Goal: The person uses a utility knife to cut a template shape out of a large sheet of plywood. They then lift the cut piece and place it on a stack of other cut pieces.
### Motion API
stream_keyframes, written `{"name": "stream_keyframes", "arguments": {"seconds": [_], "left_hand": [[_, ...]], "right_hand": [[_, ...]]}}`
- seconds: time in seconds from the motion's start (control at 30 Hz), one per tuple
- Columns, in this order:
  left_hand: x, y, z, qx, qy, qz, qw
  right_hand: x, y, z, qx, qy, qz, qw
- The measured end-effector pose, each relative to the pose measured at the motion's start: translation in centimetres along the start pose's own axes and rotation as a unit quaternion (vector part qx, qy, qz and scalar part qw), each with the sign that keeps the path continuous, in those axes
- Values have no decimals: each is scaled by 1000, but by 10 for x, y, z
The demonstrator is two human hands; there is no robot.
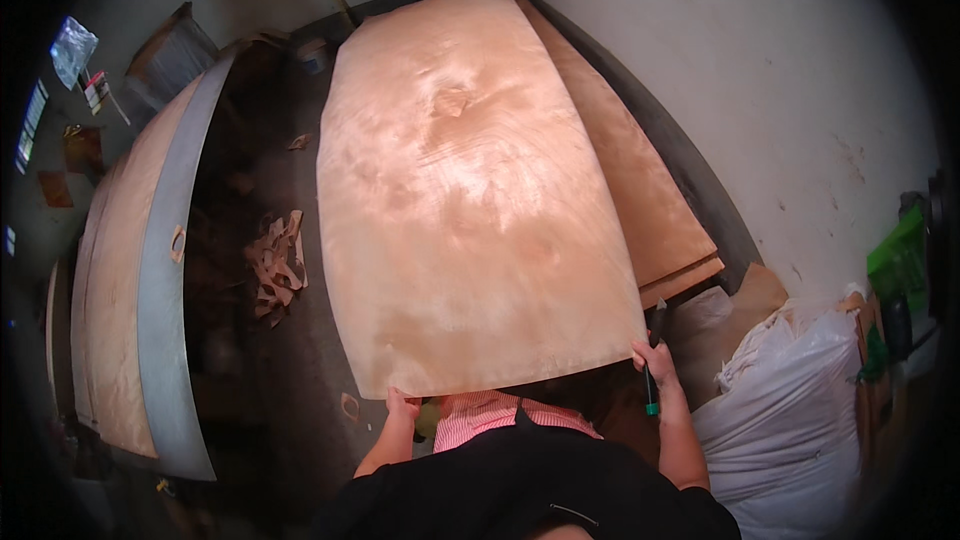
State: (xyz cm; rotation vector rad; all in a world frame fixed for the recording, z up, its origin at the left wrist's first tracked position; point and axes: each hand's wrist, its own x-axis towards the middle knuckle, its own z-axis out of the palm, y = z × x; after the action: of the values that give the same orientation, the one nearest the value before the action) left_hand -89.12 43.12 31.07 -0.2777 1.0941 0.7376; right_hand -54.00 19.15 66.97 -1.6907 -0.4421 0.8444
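Note:
A large, thin, pale wood veneer sheet [480, 270] stretches away from me, with wavy grain and a rough patch towards its far part. My left hand [402, 404] is closed on its near left corner. At the near right corner my right hand [656, 362] grips the edge. A slim dark tool with a green end [652, 408] is also in my right hand, its pointed tip showing above the fingers; its exact kind I cannot make out. Beneath the sheet and to its right lies a stack of similar veneer sheets [620, 175], partly covered.
To the left stands another stack of veneer sheets [118, 270] beside a grey curved panel [170, 270]. Wood scraps [275, 265] lie on the dark floor between. White sacking [785, 390] is piled at the near right, by a pale wall [740, 70]. A green item [898, 250] is beyond it.

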Motion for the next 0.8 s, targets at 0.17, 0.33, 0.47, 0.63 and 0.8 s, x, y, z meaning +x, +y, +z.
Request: {"name": "stream_keyframes", "arguments": {"seconds": [0.17,0.33,0.47,0.63,0.8], "left_hand": [[-4,-1,-18,-35,-30,22,999],[3,12,4,-5,-51,66,996],[40,-2,26,-35,-48,102,993],[60,-37,8,-32,-44,59,997],[34,-47,39,-11,-2,14,1000]], "right_hand": [[-1,13,-18,-49,25,-12,998],[17,33,-18,-20,2,-23,1000],[35,38,-24,-10,-11,-36,999],[10,52,-35,-4,27,-22,999],[22,22,-52,-23,63,6,998]]}}
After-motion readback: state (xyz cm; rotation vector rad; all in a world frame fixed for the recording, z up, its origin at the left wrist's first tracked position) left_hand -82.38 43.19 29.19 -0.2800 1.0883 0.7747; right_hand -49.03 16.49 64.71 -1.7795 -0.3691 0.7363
